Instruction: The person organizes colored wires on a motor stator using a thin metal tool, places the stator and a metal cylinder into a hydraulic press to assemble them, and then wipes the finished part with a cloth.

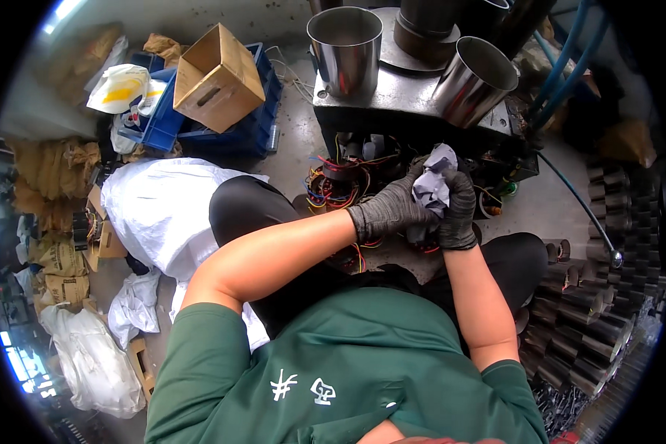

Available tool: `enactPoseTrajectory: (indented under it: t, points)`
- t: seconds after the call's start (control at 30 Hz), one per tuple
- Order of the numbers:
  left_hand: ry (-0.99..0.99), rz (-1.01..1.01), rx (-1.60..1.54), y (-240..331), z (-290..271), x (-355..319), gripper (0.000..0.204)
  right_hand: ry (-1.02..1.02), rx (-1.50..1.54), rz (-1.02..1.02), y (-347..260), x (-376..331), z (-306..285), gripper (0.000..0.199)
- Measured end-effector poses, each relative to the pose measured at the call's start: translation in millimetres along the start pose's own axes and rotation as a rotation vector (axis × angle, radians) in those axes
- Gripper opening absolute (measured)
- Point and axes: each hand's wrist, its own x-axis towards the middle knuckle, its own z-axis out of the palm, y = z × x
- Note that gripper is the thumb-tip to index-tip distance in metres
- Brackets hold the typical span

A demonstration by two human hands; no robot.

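Both my hands wear dark grey gloves and meet in front of the metal machine base. Between them is a crumpled pale sheet (432,181), paper or cloth, I cannot tell which. My left hand (394,210) is closed on its left side, and my right hand (460,212) wraps its right side. A greyish piece shows just below the sheet, partly hidden by the gloves. Left of my hands, motor stators with red, yellow and blue wires (337,183) lie on the floor. A small green-and-white container (490,203) stands to the right of my right hand.
Two shiny metal cylinders (345,55) stand on the machine base (396,103). Blue crates (268,96) and a cardboard box (218,78) are at the far left. A white sack (166,207) lies beside my left knee. Rows of dark metal cylinders (577,311) fill the right side.
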Motion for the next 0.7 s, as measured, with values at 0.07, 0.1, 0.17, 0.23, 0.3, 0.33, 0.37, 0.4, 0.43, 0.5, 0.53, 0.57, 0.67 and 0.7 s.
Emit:
enactPoseTrajectory:
  t: [0.07, 0.1, 0.17, 0.23, 0.3, 0.33, 0.37, 0.4, 0.43, 0.5, 0.53, 0.57, 0.67, 0.7]
  points:
    - [0.075, 0.046, 0.017, -1.3, 3.2, 4.0, 0.084, -0.079, -0.065, 0.034, -0.4, 11.3, -16.9, 0.037]
    - [0.043, 0.015, 0.019, 2.5, 1.1, 6.3, 0.07, -0.017, -0.074, -0.048, -1.9, 12.9, -13.6, 0.041]
    - [0.051, -0.011, -0.044, 5.4, -6.9, 9.8, 0.045, 0.015, -0.037, 0.025, -10.6, 7.4, 5.2, 0.053]
    - [0.132, 0.229, 0.185, -4.5, -8.5, 6.3, 0.05, -0.174, 0.134, 0.246, -5.9, 8.0, 3.2, 0.065]
    - [0.223, 0.494, 0.742, -3.3, -11.2, 3.9, 0.065, -0.291, 0.13, 0.291, -4.1, 4.1, -10.2, 0.076]
    - [0.132, 0.411, 0.899, 8.4, -11.8, 0.2, 0.073, -0.33, 0.16, 0.349, 1.0, 12.2, -50.6, 0.073]
    - [0.177, 0.544, 0.953, 11.8, -13.4, -4.8, 0.076, -0.279, 0.144, 0.336, 3.8, 13.7, -72.7, 0.068]
    - [0.21, 0.582, 0.966, 15.2, -14.3, -4.9, 0.081, -0.213, 0.053, 0.294, 1.5, 14.3, -84.4, 0.062]
    - [0.198, 0.413, 0.968, 23.1, -27.5, -23.1, 0.088, -0.138, -0.024, 0.315, 4.5, 0.7, -40.6, 0.06]
    - [0.265, 0.397, 1.086, 44.5, -35.2, -35.4, 0.094, -0.191, -0.062, 0.362, -1.5, -0.3, -46.3, 0.059]
    - [0.269, 0.377, 1.144, 58.2, -43.5, -48.2, 0.095, -0.189, -0.168, 0.384, -6.0, -8.4, -28.1, 0.058]
    - [0.253, 0.34, 1.154, 73.7, -49.9, -57.8, 0.09, -0.128, -0.2, 0.301, -2.7, -9.9, -29.4, 0.053]
    - [0.437, 0.575, 0.921, 95.7, -87.8, -117.6, 0.067, -0.082, -0.263, 0.331, -22.4, 21.6, -98.8, 0.036]
    - [0.567, 0.576, 0.747, 100.9, -99.3, -154.8, 0.058, -0.161, -0.234, 0.365, -34.1, 34.7, -119.0, 0.035]
